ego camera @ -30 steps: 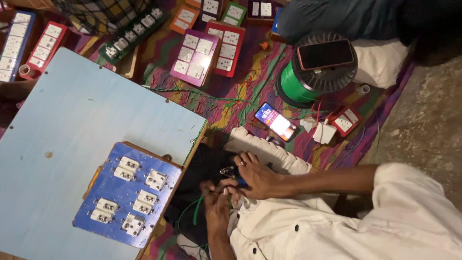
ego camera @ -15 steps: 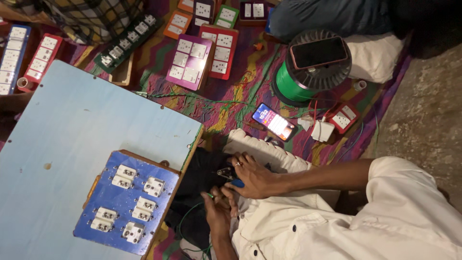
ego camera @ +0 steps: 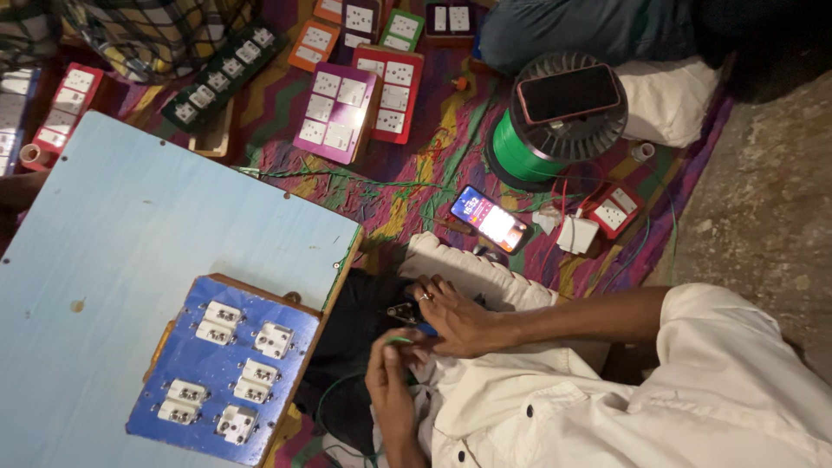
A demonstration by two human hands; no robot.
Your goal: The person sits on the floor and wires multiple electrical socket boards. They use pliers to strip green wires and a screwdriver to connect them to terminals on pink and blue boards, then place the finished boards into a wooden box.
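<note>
Right at six o'clock, low in the head view, your right hand point(ego camera: 455, 321) is curled around a small dark tool with a blue handle point(ego camera: 407, 314); what kind of tool it is stays hard to make out. Your left hand point(ego camera: 390, 381) sits just below it, fingertips pinched on a thin green wire point(ego camera: 400, 341), which trails down past your wrist and out of sight under the white shirt point(ego camera: 607, 399). Both hands work over a black cloth point(ego camera: 355, 329) in your lap.

At nine o'clock from the hands, touching the cloth's edge, a blue switchboard point(ego camera: 227, 368) with six white sockets lies on the light blue tabletop point(ego camera: 156, 234). That top has plenty of bare room toward ten o'clock; its left side is cut off by the frame.

At one o'clock, a lit phone point(ego camera: 490, 218) lies on the patterned mat point(ego camera: 416, 191), with a spool of green wire point(ego camera: 542, 130) beyond it, a dark phone resting on top. At twelve o'clock, pink, red and orange switch plates point(ego camera: 338, 111) crowd the mat, leaving little open floor.
</note>
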